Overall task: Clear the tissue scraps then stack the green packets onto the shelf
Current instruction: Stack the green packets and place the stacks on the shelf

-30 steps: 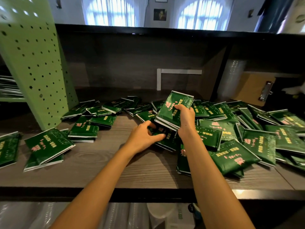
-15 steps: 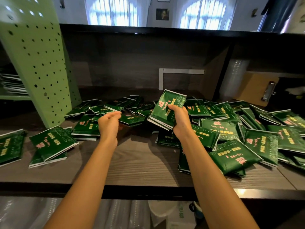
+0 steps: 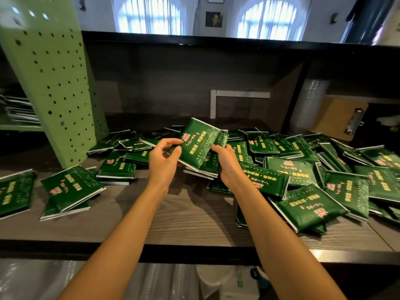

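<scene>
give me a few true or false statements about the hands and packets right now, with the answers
1. The left hand and the right hand both grip the bunch of green packets. True.
2. The perforated panel stands to the right of the hands. False: it stands on the left.
3. On the shelf, loose packets lie on both sides of the hands. True.
4. The clipboard is at the far left. False: it is at the far right.

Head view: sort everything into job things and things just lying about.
Job: held packets, gripped by left hand and right hand; loose packets; shelf.
Lying about: pegboard; clipboard; bracket; framed picture.
</scene>
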Available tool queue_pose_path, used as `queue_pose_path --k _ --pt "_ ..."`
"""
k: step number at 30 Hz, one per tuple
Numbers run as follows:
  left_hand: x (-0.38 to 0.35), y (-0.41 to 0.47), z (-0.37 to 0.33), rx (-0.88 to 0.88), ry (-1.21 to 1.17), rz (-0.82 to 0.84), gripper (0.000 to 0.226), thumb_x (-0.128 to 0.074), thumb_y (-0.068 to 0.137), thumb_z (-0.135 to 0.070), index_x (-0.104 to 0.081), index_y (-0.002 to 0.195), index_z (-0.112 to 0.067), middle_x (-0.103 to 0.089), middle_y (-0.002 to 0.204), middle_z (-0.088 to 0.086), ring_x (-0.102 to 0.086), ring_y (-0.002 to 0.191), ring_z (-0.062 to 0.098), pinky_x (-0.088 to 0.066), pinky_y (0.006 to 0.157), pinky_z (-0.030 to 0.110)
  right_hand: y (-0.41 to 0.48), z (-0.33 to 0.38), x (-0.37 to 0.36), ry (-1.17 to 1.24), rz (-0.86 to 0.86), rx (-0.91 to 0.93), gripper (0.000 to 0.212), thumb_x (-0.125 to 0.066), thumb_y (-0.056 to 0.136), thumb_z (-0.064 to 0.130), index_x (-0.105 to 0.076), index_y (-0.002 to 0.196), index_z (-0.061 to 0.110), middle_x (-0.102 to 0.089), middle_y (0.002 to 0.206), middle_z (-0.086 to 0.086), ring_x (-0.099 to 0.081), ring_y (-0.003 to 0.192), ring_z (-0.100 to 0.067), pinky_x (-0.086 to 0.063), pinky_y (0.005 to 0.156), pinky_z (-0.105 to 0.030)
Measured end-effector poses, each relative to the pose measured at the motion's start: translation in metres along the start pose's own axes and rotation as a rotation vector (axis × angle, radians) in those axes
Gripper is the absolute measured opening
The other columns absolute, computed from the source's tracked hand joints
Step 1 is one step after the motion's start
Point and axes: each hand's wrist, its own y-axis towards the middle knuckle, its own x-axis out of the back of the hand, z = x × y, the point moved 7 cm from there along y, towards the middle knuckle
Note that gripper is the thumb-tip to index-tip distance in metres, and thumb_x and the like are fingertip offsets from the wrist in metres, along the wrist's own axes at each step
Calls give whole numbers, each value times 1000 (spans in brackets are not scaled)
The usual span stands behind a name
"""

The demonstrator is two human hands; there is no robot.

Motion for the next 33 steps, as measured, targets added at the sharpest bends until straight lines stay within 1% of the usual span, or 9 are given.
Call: queue_pose_path --k 3,7,10,14,18,21,23,29,33 --pt "-3 -3 3 -40 219 5 13 -62 86 -11 -58 92 -21 -55 91 -10 -51 90 12 -45 73 26 -4 3 0 -11 -15 14 62 -48 94 28 -19 147 12 -30 151 -6 -36 135 -28 -33 109 -50" --pt "-8 -7 6 -23 352 18 43 -67 84 -22 -52 124 -17 -52 98 -1 -48 91 12 -36 72 19 -6 3 -4 -51 9 43 61 -35 100 36 -10 150 11 -22 155 -6 -27 140 -24 -25 114 -42" --pt "-14 -9 6 -36 426 75 49 -63 88 -26 -50 133 -11 -52 110 5 -46 96 9 -35 79 19 -11 7 -5 -52 26 67 68 -41 96 46 -17 148 10 -35 147 -5 -36 134 -21 -32 109 -39" --pt "-18 -14 -3 -95 453 103 36 -54 93 -29 -59 125 -11 -48 101 2 -47 83 8 -36 70 17 -21 7 -8 1 51 54 49 -63 88 27 -44 130 10 -60 110 2 -59 98 -13 -49 80 -26" --pt "-7 -11 -14 -48 316 -16 27 -44 97 -23 -67 105 -11 -51 100 4 -49 83 13 -35 68 6 -24 16 -3 58 -2 39 48 -64 87 25 -44 128 11 -58 119 -1 -56 104 -15 -43 87 -30" --pt "-4 -2 -23 -14 267 -75 20 -44 95 -22 -61 87 -17 -53 96 4 -58 88 27 -49 83 38 -28 38 2 55 -15 28 61 -61 89 27 -30 139 10 -44 135 -3 -42 124 -20 -31 93 -35" --pt "-6 1 -30 17 281 -95 15 -46 92 -21 -59 88 -18 -58 100 8 -60 92 32 -49 85 47 -31 52 10 36 -25 46 69 -60 90 28 -22 145 10 -35 146 -6 -34 134 -24 -29 103 -39" --pt "-69 -25 -32 69 568 228 20 -55 90 -22 -65 99 -7 -65 105 11 -57 101 27 -40 79 28 -43 62 74 44 -183 115 62 -59 90 26 -27 140 9 -42 132 -2 -40 115 -16 -30 91 -33" --pt "-97 -48 -15 183 684 364 24 -59 88 -36 -60 80 -14 -65 97 10 -57 94 26 -42 77 30 -48 50 126 71 -302 115 74 -60 90 27 -17 147 8 -29 150 -6 -31 135 -24 -28 105 -39"
